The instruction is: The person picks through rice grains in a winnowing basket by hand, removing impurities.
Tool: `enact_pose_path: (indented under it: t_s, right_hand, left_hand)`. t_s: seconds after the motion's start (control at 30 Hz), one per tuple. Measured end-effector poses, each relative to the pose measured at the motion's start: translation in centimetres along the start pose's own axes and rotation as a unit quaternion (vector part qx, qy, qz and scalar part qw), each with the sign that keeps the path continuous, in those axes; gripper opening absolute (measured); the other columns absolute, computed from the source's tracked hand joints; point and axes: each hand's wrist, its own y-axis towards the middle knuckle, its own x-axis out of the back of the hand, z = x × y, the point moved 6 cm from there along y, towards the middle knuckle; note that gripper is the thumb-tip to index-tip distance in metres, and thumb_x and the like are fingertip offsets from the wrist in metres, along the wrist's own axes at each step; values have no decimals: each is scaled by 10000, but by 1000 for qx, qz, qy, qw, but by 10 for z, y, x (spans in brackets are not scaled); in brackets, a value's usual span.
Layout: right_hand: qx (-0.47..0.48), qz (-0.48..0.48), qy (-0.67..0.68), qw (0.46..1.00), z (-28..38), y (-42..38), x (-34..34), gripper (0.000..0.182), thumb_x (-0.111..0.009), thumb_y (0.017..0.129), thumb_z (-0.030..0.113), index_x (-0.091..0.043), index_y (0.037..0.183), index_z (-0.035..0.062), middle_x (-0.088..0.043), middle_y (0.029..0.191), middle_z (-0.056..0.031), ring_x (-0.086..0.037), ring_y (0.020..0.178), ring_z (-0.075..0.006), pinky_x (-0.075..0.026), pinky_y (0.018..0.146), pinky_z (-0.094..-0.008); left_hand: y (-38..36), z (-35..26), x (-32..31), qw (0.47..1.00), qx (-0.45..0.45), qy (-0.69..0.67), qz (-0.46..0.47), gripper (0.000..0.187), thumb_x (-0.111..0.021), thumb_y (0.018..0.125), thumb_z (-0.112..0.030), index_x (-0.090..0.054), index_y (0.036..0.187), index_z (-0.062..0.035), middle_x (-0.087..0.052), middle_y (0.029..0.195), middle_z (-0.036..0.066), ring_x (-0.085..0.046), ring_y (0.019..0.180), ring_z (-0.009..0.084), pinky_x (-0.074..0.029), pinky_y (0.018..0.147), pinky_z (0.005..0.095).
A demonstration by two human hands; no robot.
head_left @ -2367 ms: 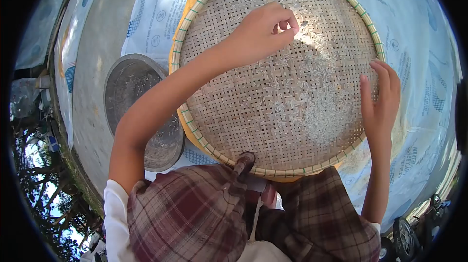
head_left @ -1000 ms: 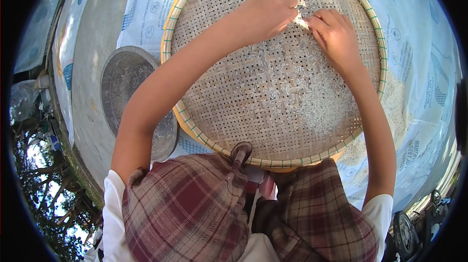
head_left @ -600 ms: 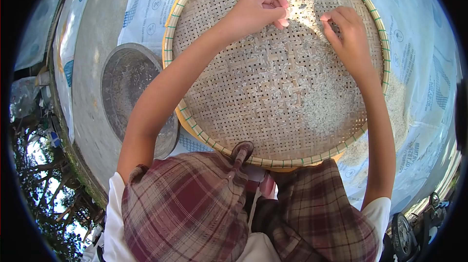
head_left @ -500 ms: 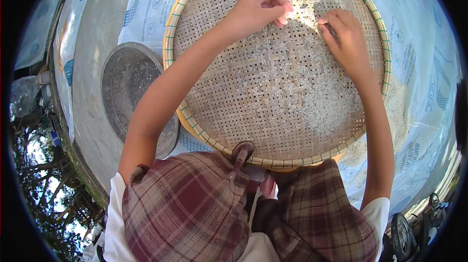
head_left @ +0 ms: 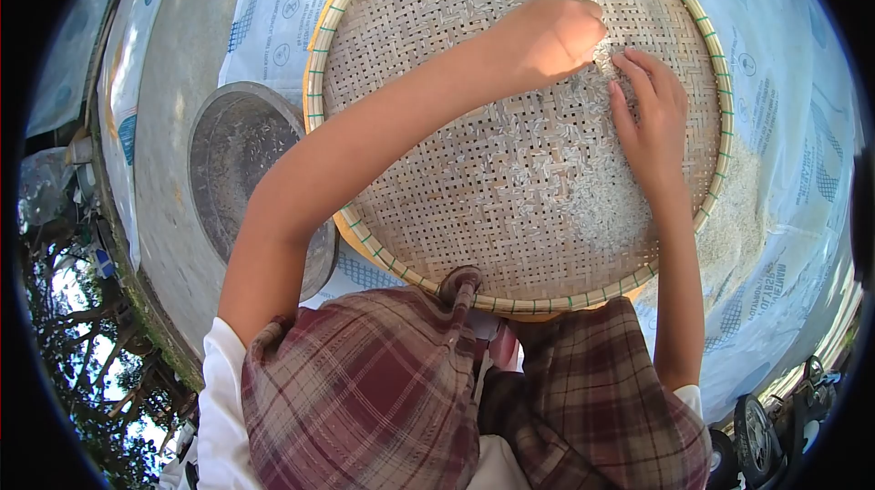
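Observation:
A round woven tray (head_left: 437,207) with a green-stitched rim lies before my knees. Rice grains (head_left: 609,207) form a loose heap at its lower right, and more are scattered over the weave. My left hand (head_left: 567,32) is curled closed over the upper part of the tray; its fingertips are turned away, so anything in them is hidden. Just to its right, my right hand (head_left: 649,112) rests over the weave with fingers spread and nothing visible between them, near some scattered grains.
A grey basin (head_left: 239,157) with a few grains stands left of the tray. Printed blue-white sheeting (head_left: 793,153) lies under and around it, with more grains (head_left: 734,226) spread at the right. Motorbike wheels (head_left: 755,440) show at the lower right, a tree (head_left: 87,371) at the lower left.
My left hand has moved right across the tray and its fingers have curled in. My right hand has shifted slightly down, its fingers now more extended.

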Motion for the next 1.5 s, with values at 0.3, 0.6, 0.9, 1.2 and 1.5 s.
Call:
enact_pose_path:
  t_s: [0.3,0.6,0.9,1.2,1.5]
  right_hand:
    - [-13,9,-14,1000,2,-5,-3,308,-575,796,126,-550,1098,74,-522,1152,-71,-470,1085,-259,-339,923,-376]
    - [-9,12,3,1000,-1,-9,-3,307,-566,814,134,-545,1115,73,-517,1169,-74,-463,1095,-266,-336,926,-388]
    - [-22,73,-15,997,21,-32,4,389,-536,839,206,-491,1196,57,-443,1286,-102,-407,1178,-281,-265,1001,-441]
    - [-47,110,-24,993,35,-57,5,428,-538,839,244,-476,1224,68,-412,1315,-115,-363,1223,-291,-229,1021,-448]
    - [-122,-69,31,990,2,-57,51,367,-569,830,126,-501,1180,41,-464,1239,-150,-401,1176,-307,-287,987,-423]
  left_hand:
    - [3,-16,-3,991,-70,112,-37,97,-583,728,-79,-532,715,2,-523,718,114,-545,697,285,-463,654,359]
    - [-155,33,134,864,436,-160,-195,136,-614,824,-148,-624,856,-16,-589,734,-32,-521,671,17,-406,580,176]
    - [-304,4,136,738,633,177,153,165,-607,749,-144,-613,793,16,-555,741,142,-547,701,200,-422,663,297]
    - [-158,-31,139,901,355,205,-141,252,-582,828,-287,-620,929,-58,-509,977,108,-458,948,280,-371,825,384]
    - [-114,-38,7,966,206,153,20,504,-514,864,-378,-427,1288,-118,-272,1399,178,-237,1295,364,-190,1052,468]
